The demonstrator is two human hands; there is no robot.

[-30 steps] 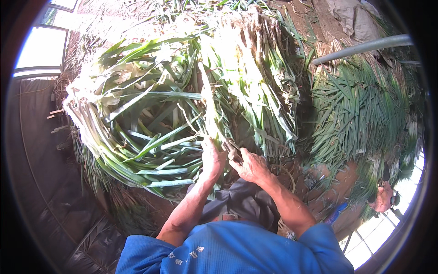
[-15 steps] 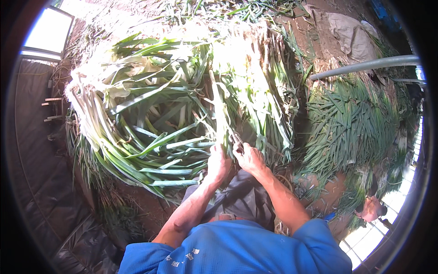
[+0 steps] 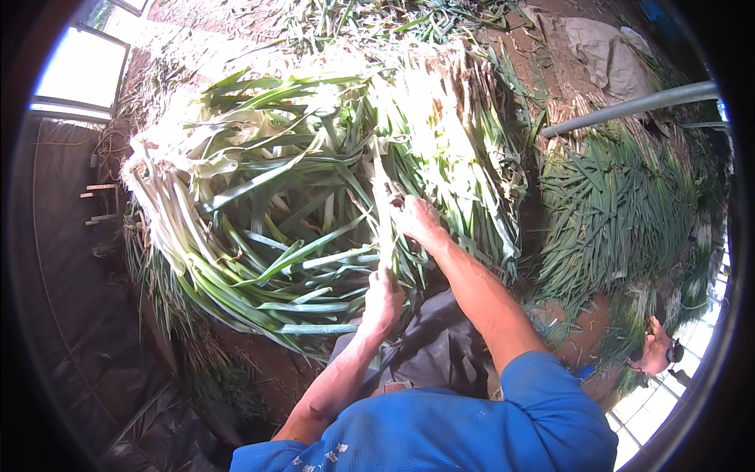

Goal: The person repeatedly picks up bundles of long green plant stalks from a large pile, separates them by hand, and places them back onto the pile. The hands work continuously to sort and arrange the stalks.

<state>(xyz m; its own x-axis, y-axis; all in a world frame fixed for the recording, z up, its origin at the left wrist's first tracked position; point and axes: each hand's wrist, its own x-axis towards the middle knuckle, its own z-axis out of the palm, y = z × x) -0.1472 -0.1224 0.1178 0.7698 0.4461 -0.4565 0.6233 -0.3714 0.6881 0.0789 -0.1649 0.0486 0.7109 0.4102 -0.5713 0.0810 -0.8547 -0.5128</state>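
Observation:
My left hand (image 3: 383, 305) is closed round the lower, green end of a leek or big green onion (image 3: 385, 244), which points away from me. Farther up that stalk, my right hand (image 3: 417, 219) is closed on a small dark tool (image 3: 395, 195) whose kind I cannot make out; its tip is against the stalk. To the left lies a large heap of leeks (image 3: 259, 259), green leaves curling and pale root ends at the far left. Right of the stalk is a sunlit pile of leeks (image 3: 456, 134) with browner, drier ends.
Another dense pile of green stalks (image 3: 613, 212) lies to the right, under a grey metal pipe (image 3: 629, 108). A pale sack (image 3: 605, 55) lies at the far right. Dark sheeting (image 3: 63, 236) hangs on the left. Another person (image 3: 654, 350) is at the lower right.
My right hand has moved up and away along the stalk with the dark tool. The left hand sits slightly lower, still on the leek. The whole view has shifted a little.

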